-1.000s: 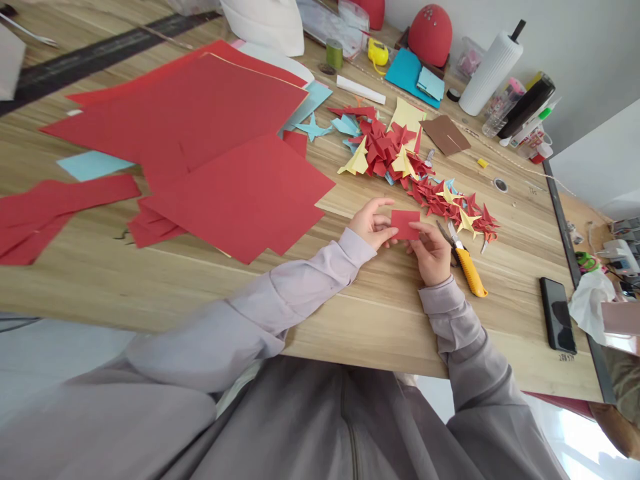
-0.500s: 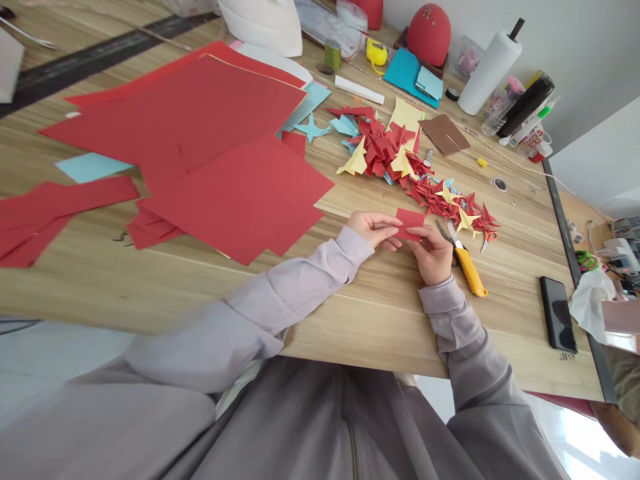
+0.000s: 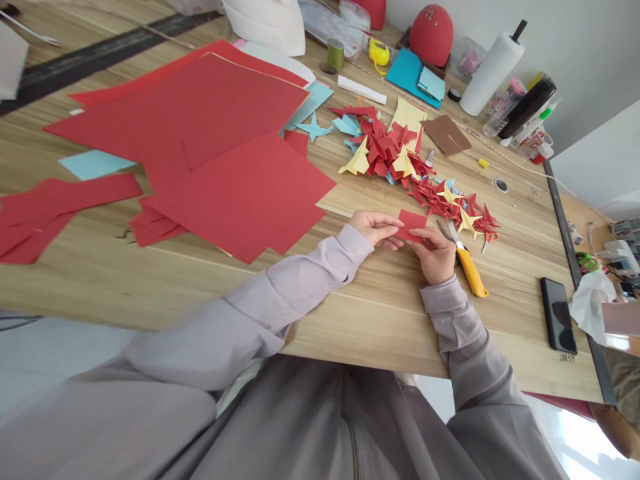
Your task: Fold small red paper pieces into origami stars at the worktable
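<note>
Red paper (image 3: 413, 221) — between both hands (image 3: 369, 227)

1 knife (image 3: 469, 270) lay there | left of it: 2 hands (image 3: 371, 227), 1 held red paper (image 3: 413, 221) | right: 1 phone (image 3: 558, 315) | beyond: 1 tape measure (image 3: 379, 52)

The pale wooden tabletop (image 3: 380, 320) offers open passage on the near side of the fingers (image 3: 427, 235). Beyond them, a heap of folded red, yellow and blue paper shapes (image 3: 385, 152) blocks the way; rightward, a yellow-handled metal-bladed knife (image 3: 471, 272); leftward, a bare gap, then flat red paper sheets (image 3: 245, 193).
</note>
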`<state>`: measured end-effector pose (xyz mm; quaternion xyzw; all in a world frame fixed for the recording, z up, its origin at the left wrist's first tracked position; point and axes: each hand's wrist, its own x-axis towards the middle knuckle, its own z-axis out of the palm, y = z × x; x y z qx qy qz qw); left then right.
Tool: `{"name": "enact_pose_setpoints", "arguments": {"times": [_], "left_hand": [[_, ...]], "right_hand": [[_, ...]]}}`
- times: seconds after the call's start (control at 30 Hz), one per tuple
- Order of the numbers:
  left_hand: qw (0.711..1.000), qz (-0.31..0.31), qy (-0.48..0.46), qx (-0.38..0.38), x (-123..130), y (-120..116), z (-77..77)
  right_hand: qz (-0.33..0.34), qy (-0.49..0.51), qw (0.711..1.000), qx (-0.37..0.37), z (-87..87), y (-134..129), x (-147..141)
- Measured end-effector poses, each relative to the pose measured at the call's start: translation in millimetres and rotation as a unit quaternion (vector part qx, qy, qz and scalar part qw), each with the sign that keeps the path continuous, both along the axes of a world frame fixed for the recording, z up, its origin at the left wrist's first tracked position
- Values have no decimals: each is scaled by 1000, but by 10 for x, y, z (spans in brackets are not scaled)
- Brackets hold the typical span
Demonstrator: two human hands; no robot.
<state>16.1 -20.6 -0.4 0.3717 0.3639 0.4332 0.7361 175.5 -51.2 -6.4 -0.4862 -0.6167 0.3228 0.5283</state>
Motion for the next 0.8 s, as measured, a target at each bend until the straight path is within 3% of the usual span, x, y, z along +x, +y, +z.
{"name": "enact_pose_setpoints", "arguments": {"times": [0.17, 0.47, 0.8], "left_hand": [[996, 8, 58, 67, -29, 20, -26], [991, 29, 86, 98, -14, -13, 12], [981, 51, 104, 158, 69, -101, -15]], "right_hand": [[9, -16, 1000, 12, 32, -8, -11], [3, -30, 999, 21, 94, -10, -32], [-66, 97, 991, -64, 43, 10, -50]]}}
